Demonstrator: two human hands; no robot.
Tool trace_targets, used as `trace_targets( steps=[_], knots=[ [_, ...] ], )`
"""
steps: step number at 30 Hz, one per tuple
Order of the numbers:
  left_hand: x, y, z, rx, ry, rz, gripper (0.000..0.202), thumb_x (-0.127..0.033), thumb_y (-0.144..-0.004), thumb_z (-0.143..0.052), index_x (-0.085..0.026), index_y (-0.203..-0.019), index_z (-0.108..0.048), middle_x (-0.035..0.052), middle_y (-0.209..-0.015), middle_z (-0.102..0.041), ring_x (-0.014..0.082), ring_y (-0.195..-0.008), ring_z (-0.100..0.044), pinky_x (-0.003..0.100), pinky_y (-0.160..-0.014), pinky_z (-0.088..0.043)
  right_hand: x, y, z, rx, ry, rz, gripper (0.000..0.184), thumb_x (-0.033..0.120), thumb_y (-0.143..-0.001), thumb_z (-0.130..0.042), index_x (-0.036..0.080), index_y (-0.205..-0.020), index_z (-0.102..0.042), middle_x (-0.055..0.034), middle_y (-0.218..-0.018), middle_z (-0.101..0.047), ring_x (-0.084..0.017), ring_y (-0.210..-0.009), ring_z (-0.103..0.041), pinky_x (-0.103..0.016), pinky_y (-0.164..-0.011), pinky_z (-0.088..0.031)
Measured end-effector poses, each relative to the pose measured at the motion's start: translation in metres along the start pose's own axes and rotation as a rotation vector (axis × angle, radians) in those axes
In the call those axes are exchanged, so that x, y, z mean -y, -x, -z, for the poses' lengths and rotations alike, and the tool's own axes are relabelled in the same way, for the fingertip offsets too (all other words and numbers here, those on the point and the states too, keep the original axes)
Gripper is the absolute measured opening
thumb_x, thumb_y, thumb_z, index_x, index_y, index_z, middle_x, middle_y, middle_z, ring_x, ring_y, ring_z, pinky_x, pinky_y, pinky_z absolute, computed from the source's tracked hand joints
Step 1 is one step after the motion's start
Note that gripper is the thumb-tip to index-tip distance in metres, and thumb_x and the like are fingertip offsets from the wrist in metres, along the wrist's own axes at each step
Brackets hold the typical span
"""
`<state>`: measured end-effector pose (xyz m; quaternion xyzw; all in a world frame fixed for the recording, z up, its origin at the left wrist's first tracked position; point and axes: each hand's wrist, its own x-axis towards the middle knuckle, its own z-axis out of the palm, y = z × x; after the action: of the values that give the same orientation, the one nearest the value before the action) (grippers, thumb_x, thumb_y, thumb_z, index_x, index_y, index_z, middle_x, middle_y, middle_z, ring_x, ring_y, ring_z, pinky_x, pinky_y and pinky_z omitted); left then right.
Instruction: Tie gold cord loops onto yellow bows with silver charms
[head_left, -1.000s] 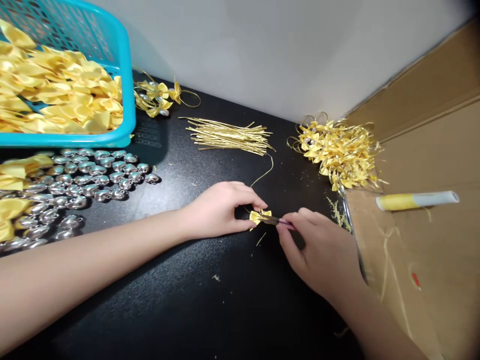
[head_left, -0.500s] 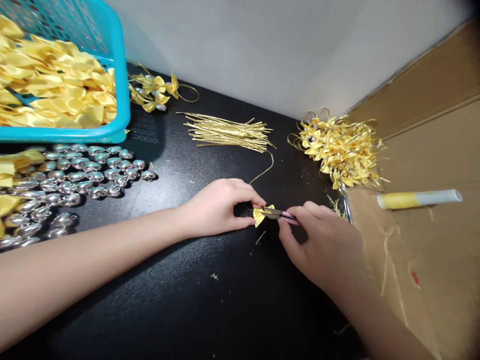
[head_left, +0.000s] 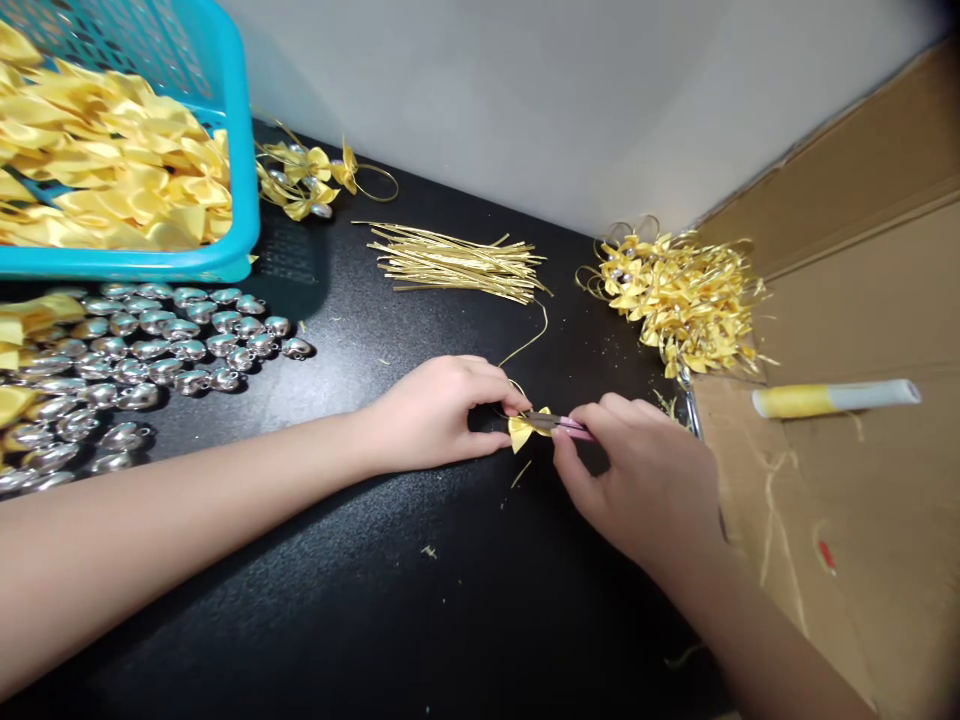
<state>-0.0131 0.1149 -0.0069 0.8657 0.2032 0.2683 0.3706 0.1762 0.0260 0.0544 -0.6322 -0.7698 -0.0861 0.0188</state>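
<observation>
My left hand (head_left: 442, 412) pinches a small yellow ribbon bow (head_left: 520, 430) on the black table (head_left: 360, 580), fingers closed around it. A thin gold wire (head_left: 531, 340) runs from the bow up toward the wire bundle. My right hand (head_left: 637, 480) is closed on small pink-handled scissors (head_left: 561, 425), whose tip lies against the bow. The two hands nearly touch at the bow.
A teal basket (head_left: 238, 180) of yellow ribbon bows stands at the far left, with several silver heart charms (head_left: 157, 350) below it. A bundle of gold wires (head_left: 457, 264) and a heap of finished bows (head_left: 682, 298) lie behind. A cardboard sheet (head_left: 862, 480) with a yellow-white tube (head_left: 832, 398) fills the right.
The scissors' tip has moved slightly up and in against the bow, and the bow has turned a little between my left fingers. Both hands stay in place.
</observation>
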Motion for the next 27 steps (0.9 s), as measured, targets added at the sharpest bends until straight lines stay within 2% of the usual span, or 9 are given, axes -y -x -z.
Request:
trace_targets(
  steps=[27],
  knots=[
    [-0.0012, -0.0002, -0.0004, -0.021, -0.016, -0.021, 0.016, -0.014, -0.078, -0.071, -0.014, -0.094, -0.073, 0.0039, -0.085, -0.076, 0.0165, -0.077, -0.068, 0.026, -0.073, -0.050, -0.0004, -0.0045, 0.0029, -0.055, 0.081, 0.110, 0.023, 0.030, -0.081, -0.059, 0.020, -0.061, -0.060, -0.0001, -0.057, -0.054, -0.016, -0.057, -0.046, -0.028, -0.054, -0.022]
  ],
)
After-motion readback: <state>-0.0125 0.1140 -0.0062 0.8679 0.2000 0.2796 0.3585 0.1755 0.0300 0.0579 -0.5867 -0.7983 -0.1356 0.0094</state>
